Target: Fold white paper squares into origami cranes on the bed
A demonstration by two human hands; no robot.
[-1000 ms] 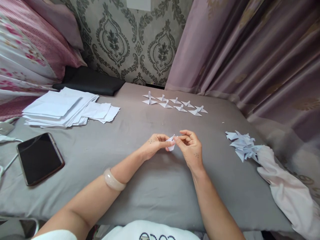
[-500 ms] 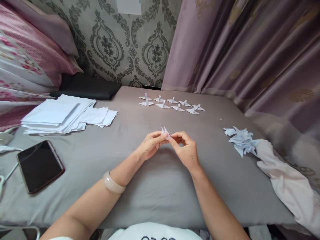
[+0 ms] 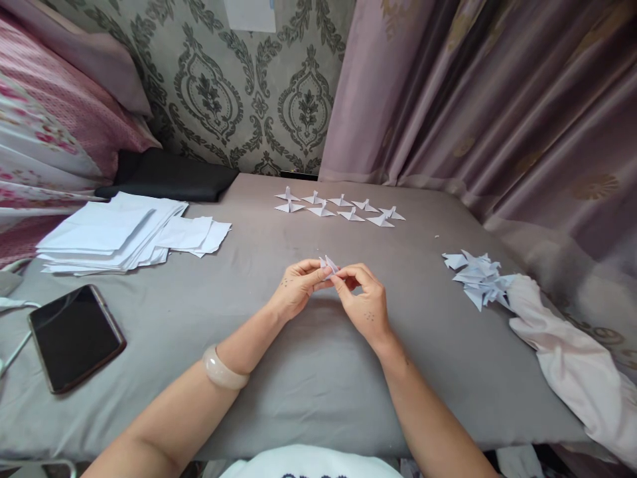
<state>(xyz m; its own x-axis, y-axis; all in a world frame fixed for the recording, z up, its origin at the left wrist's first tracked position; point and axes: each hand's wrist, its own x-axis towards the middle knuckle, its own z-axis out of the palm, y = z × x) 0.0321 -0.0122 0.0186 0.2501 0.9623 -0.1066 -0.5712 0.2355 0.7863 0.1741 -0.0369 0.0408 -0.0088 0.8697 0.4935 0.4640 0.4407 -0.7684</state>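
Observation:
Between my two hands, above the middle of the grey-covered table [image 3: 308, 398], is a small white folded paper crane [image 3: 329, 265] with its points upward. My left hand [image 3: 297, 287] pinches it from the left, thumb on the near side. From the right, my right hand [image 3: 364, 299] grips its lower right edge between thumb and forefinger. The fingers cover much of the paper. Beyond them, several finished paper cranes [image 3: 350, 214] with spread wings stand in two rows. A heap of folded paper pieces [image 3: 480, 279] lies off to the right.
At the left are a stack of white paper [image 3: 99, 229] and smaller paper squares [image 3: 186, 232]. A phone [image 3: 77, 338] with a white cable lies nearer. Behind the stack rests a black flat item [image 3: 174, 176]. Pale cloth [image 3: 562, 358] drapes along the right edge, below the curtain [image 3: 497, 99].
My right hand has turned slightly, and its thumb and forefinger have shifted a little on the paper crane. The whole view has moved slightly. Both hands keep hold of the paper.

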